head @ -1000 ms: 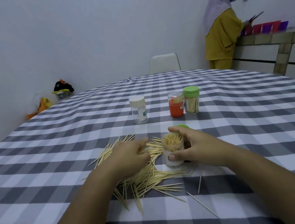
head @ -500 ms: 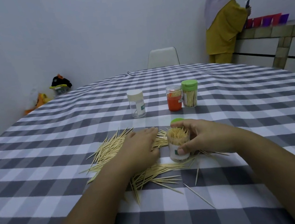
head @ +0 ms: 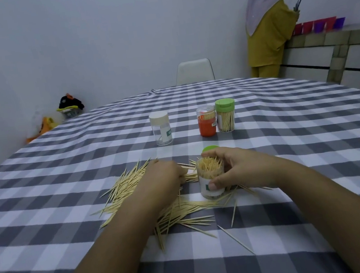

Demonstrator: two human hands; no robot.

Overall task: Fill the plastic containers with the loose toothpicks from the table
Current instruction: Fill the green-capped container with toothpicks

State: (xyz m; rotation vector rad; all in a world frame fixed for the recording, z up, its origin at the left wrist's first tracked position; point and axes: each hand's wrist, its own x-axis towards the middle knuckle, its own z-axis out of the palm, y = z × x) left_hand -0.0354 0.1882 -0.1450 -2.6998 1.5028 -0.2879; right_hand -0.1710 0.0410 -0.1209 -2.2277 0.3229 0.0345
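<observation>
Loose toothpicks (head: 126,191) lie scattered on the checked tablecloth in front of me. My left hand (head: 163,175) rests palm down on the pile, fingers curled on some picks near the container. My right hand (head: 236,167) grips an open clear plastic container (head: 211,179), upright and nearly full of toothpicks. A green lid (head: 210,148) lies just behind it. Farther back stand a white-lidded empty container (head: 161,128), an orange container (head: 207,124) with picks, and a green-lidded container (head: 225,116) full of picks.
The grey and white checked tablecloth (head: 291,144) covers a round table. A white chair (head: 194,71) stands at the far side. A person in yellow (head: 268,31) stands at a counter at the back right. Bags lie on the floor at the left.
My left hand has slid right across the pile toward the container. The right hand has kept hold of the container. The camera has moved a little.
</observation>
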